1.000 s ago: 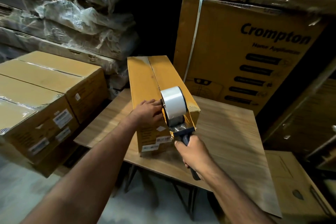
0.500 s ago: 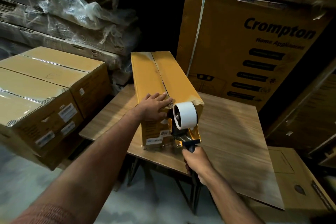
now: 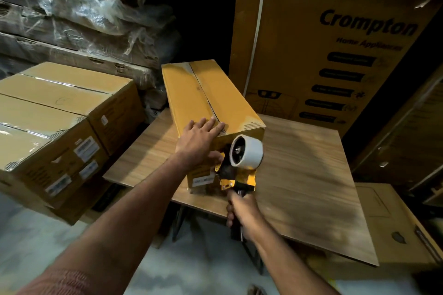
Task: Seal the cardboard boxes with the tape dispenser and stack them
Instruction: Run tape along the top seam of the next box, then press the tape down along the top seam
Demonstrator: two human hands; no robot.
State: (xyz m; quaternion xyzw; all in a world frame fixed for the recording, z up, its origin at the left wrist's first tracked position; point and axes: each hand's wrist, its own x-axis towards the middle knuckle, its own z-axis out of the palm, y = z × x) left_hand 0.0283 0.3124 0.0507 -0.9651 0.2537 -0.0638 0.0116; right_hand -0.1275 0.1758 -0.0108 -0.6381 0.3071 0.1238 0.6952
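The long yellow cardboard box (image 3: 211, 103) is lying on the wooden table (image 3: 306, 170), its length running away from the person and its near end close to the table's front edge. The left hand (image 3: 200, 137) is reaching in from the lower left and pressing flat on the near end of the box top, fingers straight and spread toward the centre seam, thumb hanging down over the near face. The right hand (image 3: 242, 213) is coming up from below, fingers clenched round the dark handle of the tape dispenser (image 3: 239, 165), which is standing against the near end face of the box with its white roll uppermost.

The box top is showing two flaps meeting along a dark seam down the middle, and the near face is carrying a small white label at the bottom. The dispenser's frame is yellow below the roll.

Compared with half a second ago, the dispenser is sitting lower on the end face and the left hand's fingers are lying flatter across the top.

Taped brown boxes (image 3: 55, 112) are sitting stacked to the left, and a large carton printed "Crompton" (image 3: 335, 50) is standing behind the table.
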